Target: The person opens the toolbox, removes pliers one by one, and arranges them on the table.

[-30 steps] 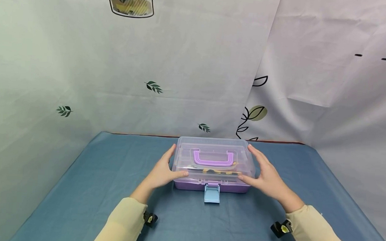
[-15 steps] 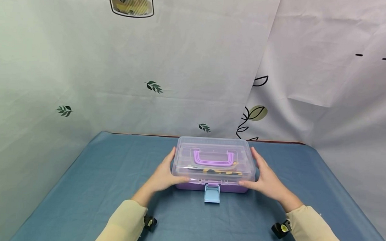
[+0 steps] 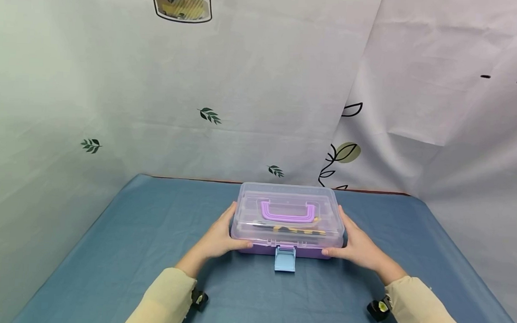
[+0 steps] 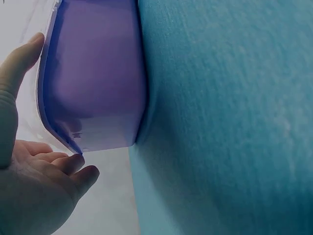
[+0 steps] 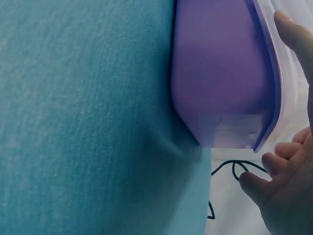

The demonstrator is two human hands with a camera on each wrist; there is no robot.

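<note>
A plastic storage box (image 3: 287,236) sits on the blue cloth, with a clear lid and a purple base. Its purple handle (image 3: 287,217) lies folded on the lid, and the light blue front latch (image 3: 285,260) hangs down, unfastened. Through the lid a yellow-and-black item shows. My left hand (image 3: 216,235) holds the box's left end, thumb at the front rim, fingers along the side. At the right end my right hand (image 3: 360,246) mirrors it. In the left wrist view, the thumb (image 4: 24,58) is right at the lid's edge and the fingertips are near the corner.
Blue cloth (image 3: 123,252) covers the table around the box. Behind it hangs a pale patterned curtain (image 3: 252,85), close to the box's far side. A small black wrist camera (image 3: 200,299) is on the left wrist, another (image 3: 379,308) on the right.
Both thumbs have slid down from the lid's front to its lower rim, and the fingers have come down along the box's ends. The box stays in place; the head view has shifted slightly.
</note>
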